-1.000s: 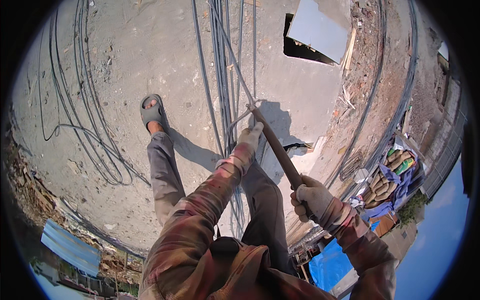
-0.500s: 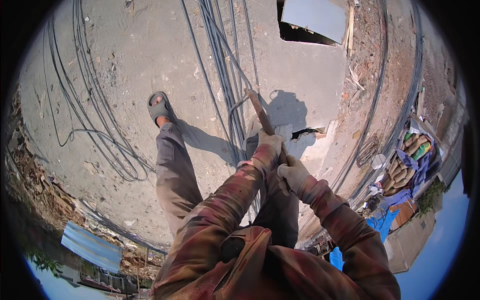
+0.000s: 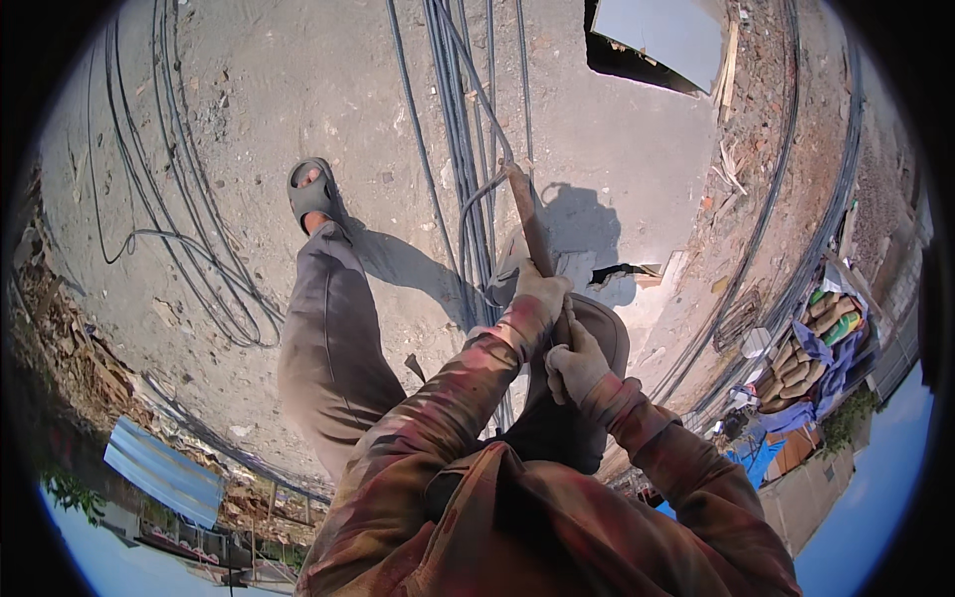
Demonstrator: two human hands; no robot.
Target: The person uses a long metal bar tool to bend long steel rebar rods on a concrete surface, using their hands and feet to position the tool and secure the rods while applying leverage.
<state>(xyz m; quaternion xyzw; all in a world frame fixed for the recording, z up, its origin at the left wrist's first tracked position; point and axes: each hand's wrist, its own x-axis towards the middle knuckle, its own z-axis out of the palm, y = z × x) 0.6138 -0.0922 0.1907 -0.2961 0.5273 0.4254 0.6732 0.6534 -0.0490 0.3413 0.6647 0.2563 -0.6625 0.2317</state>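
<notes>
On dusty grey ground, between the person's legs, a bundle of long metal rods runs away from the body toward the upper edge of the view. Just right of it, a brown bar slants from the person's lap up toward the rods, its far end meeting a bent rod that curls back in a hook shape over the bundle. The left hand, in a pale glove, holds the bar partway along, its fingers wrapped round it. The right hand, also gloved, is just behind, nearer the body, with its fingers curled tight about the bar's near part. Both sleeves are mottled red and brown.

The left foot, in a grey sandal, stands left of the bundle, well apart from the bar. Farther left, thin dark rods lie in long loops. At the upper right, a pale panel partly covers a dark hole; a smaller hole lies right of the hands. Beyond a strip of rubble are stacked sacks and blue sheeting, while a blue corrugated sheet sits at the lower left.
</notes>
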